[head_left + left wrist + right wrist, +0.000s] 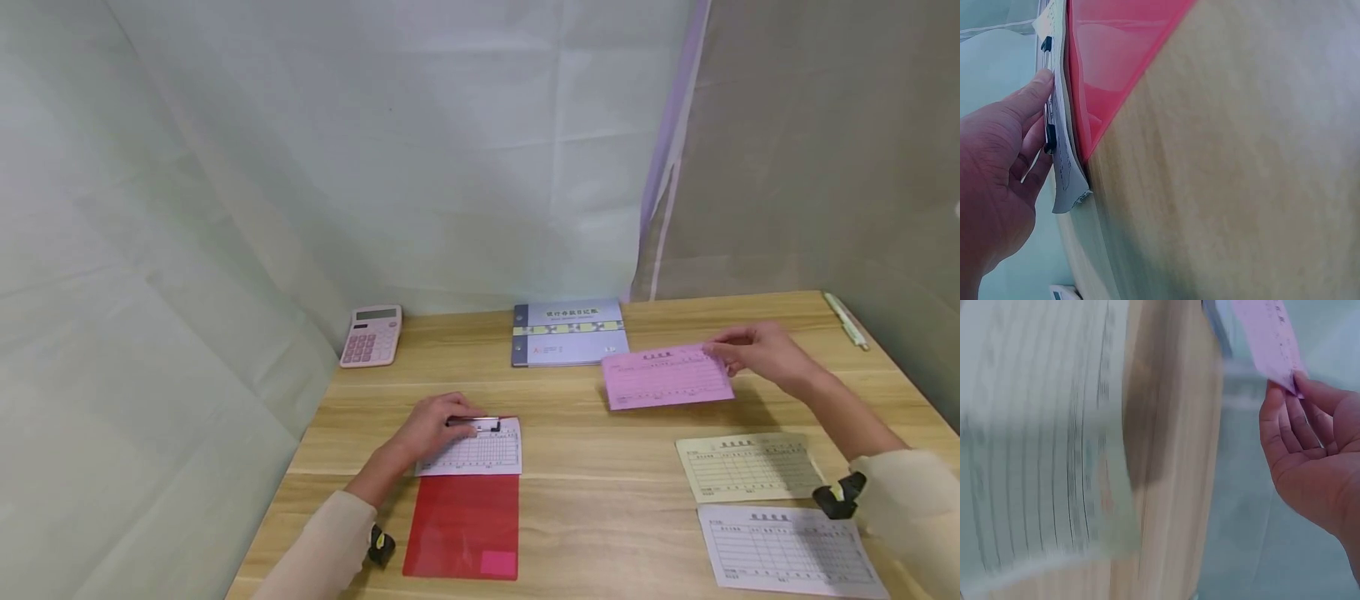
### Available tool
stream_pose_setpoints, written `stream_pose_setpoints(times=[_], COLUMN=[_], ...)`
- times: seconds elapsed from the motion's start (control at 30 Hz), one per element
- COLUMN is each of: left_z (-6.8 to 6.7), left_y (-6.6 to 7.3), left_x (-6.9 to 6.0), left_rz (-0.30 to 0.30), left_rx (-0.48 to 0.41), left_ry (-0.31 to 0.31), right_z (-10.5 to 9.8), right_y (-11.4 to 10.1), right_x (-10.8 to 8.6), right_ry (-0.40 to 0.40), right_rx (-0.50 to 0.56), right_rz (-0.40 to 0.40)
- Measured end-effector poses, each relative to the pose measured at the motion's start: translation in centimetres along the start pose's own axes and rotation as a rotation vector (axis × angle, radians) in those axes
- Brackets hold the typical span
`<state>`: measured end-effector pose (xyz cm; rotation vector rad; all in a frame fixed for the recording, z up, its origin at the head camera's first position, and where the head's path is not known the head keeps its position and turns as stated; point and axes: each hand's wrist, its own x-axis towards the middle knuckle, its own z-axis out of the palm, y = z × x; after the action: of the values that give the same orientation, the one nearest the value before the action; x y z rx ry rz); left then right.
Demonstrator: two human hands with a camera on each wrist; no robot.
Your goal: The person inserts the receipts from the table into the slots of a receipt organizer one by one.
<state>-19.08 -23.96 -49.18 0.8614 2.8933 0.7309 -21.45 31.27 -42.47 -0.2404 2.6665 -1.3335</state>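
My left hand (444,423) pinches the metal clip (1048,112) at the top of a red clipboard (461,525). Under that clip lies a white printed form (480,457), covering the board's upper part. Over the right side of the table, my right hand (761,357) holds a pink printed slip (663,382) by its right end, between thumb and fingers; the right wrist view also shows this pinch. Below it on the table lie a pale yellow slip (731,473) and a white slip (768,546). The arm's shadow crosses both.
A pink calculator (372,337) sits at the table's back left. The blue-grey account book (570,343) lies at the back middle, just beyond the pink slip. At the far right edge rests a pen (846,321). Pale curtains (465,167) hang behind the table.
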Motion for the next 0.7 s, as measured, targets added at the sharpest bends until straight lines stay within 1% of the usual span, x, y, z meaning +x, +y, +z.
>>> stream_pose_setpoints(times=[0.07,0.17,0.33,0.43,0.53,0.6,0.7], left_z=[-0.1,-0.1,-0.1,-0.1,-0.1,-0.1,-0.1], left_y=[0.1,0.2,0.2,0.1,0.1,0.1,0.1], left_x=[0.0,-0.1,-0.1,0.0,0.0,0.0,0.0], left_rz=[-0.005,-0.004,-0.014,-0.025,-0.022,-0.003,0.021], left_rx=[-0.004,-0.005,0.003,0.0,0.001,0.008,0.015], left_ry=[-0.003,0.0,-0.004,-0.01,-0.01,-0.003,0.007], right_z=[1.2,3.5,7.4,9.5,11.2,12.1,12.9], right_y=[-1.0,-2.3,-3.6,-3.9,-4.0,-3.9,-3.8], right_x=[0.0,-0.1,-0.8,-1.4,-2.0,-2.3,-2.6], right_ry=[-0.041,-0.108,-0.184,-0.208,-0.221,-0.219,-0.206], right_rx=[0.084,0.198,0.332,0.365,0.357,0.352,0.322], right_rz=[0.006,0.039,0.094,0.128,0.154,0.173,0.18])
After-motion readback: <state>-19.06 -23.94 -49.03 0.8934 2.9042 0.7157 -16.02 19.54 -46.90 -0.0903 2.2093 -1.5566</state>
